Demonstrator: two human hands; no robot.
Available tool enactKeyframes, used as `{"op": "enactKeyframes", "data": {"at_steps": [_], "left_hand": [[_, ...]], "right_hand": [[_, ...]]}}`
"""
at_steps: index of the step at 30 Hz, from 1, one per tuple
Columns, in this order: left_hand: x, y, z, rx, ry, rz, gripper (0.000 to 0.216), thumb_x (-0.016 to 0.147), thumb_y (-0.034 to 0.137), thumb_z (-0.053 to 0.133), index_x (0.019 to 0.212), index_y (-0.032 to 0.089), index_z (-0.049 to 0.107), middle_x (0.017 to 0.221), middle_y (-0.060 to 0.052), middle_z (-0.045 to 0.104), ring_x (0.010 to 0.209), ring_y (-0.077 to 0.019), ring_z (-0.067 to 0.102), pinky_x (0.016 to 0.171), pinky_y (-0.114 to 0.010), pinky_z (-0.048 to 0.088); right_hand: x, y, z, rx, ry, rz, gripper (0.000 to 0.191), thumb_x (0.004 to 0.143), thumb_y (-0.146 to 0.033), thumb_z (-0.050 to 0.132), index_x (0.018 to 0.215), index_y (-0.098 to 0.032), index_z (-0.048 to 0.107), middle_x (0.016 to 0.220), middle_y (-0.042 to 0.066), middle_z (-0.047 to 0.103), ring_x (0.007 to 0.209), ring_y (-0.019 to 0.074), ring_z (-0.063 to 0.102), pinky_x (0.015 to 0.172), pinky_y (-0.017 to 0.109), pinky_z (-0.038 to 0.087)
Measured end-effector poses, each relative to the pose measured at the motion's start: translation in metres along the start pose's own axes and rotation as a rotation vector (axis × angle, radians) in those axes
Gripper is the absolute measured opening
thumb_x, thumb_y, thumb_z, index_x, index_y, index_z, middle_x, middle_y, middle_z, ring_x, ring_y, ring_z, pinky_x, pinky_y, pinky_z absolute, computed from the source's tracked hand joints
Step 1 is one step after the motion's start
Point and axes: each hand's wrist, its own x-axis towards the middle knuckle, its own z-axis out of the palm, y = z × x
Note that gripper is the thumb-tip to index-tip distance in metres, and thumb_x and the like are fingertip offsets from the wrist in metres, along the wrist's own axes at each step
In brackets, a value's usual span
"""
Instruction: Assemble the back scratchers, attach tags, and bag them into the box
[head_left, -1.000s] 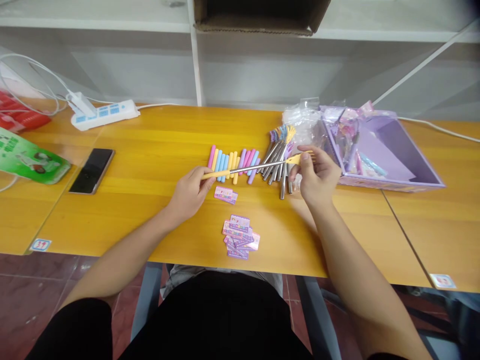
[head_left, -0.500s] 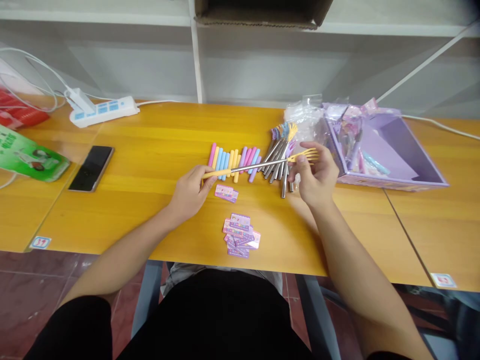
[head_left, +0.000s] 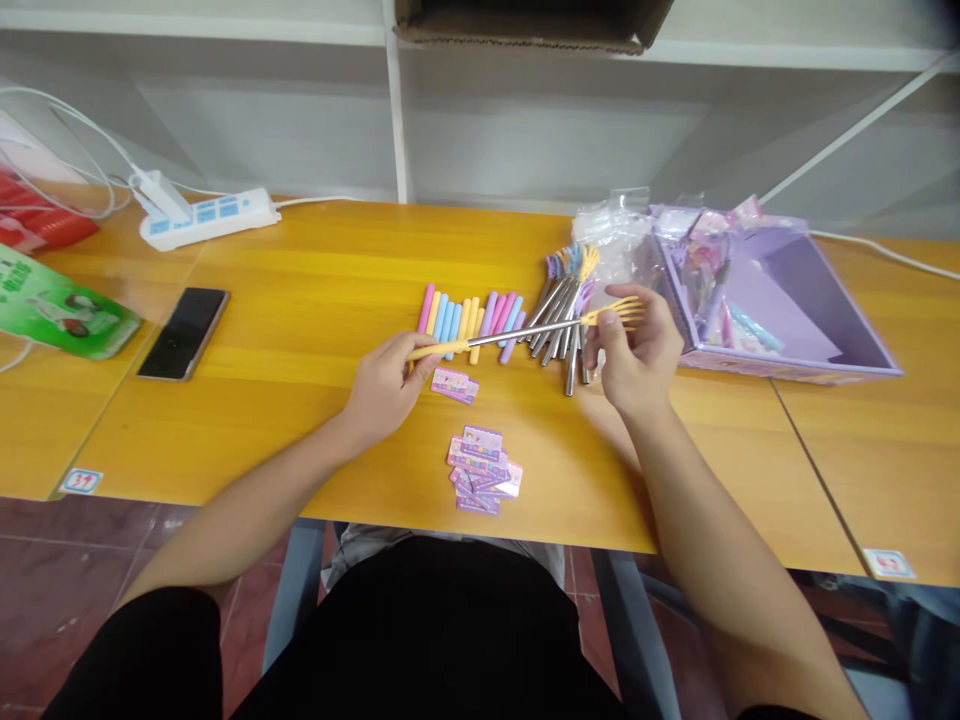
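A yellow back scratcher (head_left: 517,333) with a metal rod spans the space between my two hands, above the table. Its yellow handle end is pinched in my left hand (head_left: 384,392). My right hand (head_left: 637,350) closes on the claw end, thumb against the base of the claw. Under the rod lies a row of coloured handle tubes (head_left: 455,320) in pink, yellow, blue and purple. Beside my right hand is a heap of metal rods with claw heads (head_left: 559,300). Small printed cards (head_left: 484,470) lie in a pile nearer me, with a few more cards (head_left: 454,385) below the tubes.
A purple box (head_left: 795,290) holding bagged items stands at the right, with clear plastic bags (head_left: 615,225) beside it. A phone (head_left: 184,334), a green package (head_left: 64,305) and a white power strip (head_left: 210,220) are on the left. Shelving backs the table (head_left: 300,300).
Both hands keep the same hold on the back scratcher. The whole view has shifted very slightly; nothing on the table has visibly been moved.
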Motion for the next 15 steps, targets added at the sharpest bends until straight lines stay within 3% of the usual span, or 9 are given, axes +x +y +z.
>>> {"op": "enactKeyframes", "data": {"at_steps": [15], "left_hand": [[0.0,-0.004,0.002,0.012,-0.003,0.012,0.018,0.112,0.036,0.06,0.121,0.023,0.071,0.107,-0.004,0.079,0.078,-0.0167,0.063,0.077,-0.032,0.053]], "right_hand": [[-0.007,0.01,0.007,-0.051,-0.025,-0.009,0.039,0.103,-0.065,0.067,0.126,-0.034,0.063,0.07,-0.005,0.057,0.041,0.0139,0.051,0.038,0.03,0.036]]}}
